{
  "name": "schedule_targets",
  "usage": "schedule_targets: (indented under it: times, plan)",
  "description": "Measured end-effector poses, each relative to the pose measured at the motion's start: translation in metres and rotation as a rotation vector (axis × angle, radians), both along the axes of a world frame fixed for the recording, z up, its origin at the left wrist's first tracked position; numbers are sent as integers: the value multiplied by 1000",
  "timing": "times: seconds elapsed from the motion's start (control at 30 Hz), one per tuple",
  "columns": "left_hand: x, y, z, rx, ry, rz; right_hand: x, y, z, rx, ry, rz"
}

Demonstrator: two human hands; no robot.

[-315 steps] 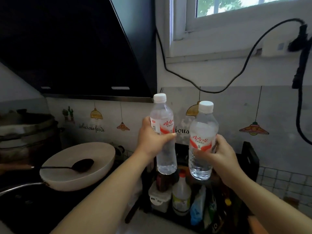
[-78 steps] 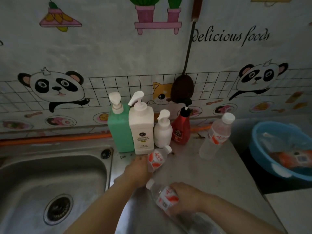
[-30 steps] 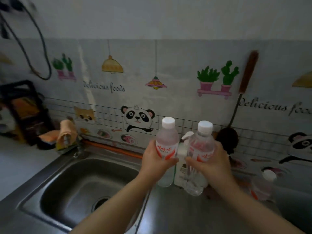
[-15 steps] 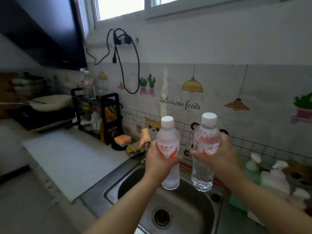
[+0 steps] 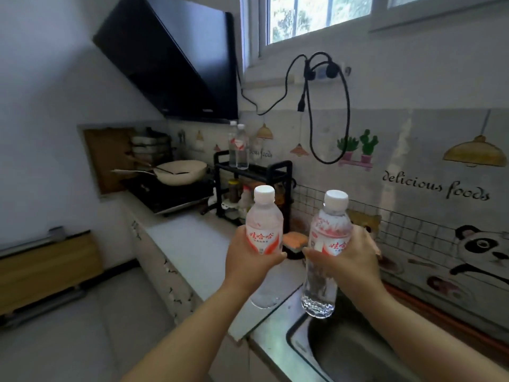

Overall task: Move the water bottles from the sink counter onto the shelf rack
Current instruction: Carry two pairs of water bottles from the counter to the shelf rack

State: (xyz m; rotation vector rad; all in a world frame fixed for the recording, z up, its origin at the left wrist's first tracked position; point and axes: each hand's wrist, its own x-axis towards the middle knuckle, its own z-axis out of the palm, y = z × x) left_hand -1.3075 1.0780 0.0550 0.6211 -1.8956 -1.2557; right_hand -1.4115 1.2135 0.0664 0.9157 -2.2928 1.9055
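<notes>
Upright, left hand (image 5: pixel 249 264) gripped one water bottle (image 5: pixel 264 230), right hand (image 5: pixel 351 260) another bottle (image 5: pixel 327 244); shelf rack (image 5: pixel 253 172) stood beyond both hands.

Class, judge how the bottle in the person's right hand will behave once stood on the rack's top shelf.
The right-hand bottle looks full, so probably heavy for its size. It is tall and narrow, so likely tippy if nudged on the rack. Its smooth plastic may be slippery.

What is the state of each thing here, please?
Left hand: closed on left bottle, upright, capped.
Right hand: closed on right bottle, upright, capped.
Two bottles on rack: standing, capped.
Rack: top shelf partly free.
Pan: on stove.
</notes>
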Motion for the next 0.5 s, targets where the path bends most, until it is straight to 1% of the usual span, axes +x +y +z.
schedule_targets:
  times: [0.27,0.5]
  plan:
    - [18,-113,-2,-40,-15,68,5,-122,-1,13,-5,78]
    - [-20,-229,-4,-30,-52,98,-27,-235,2,-21,-25,108]
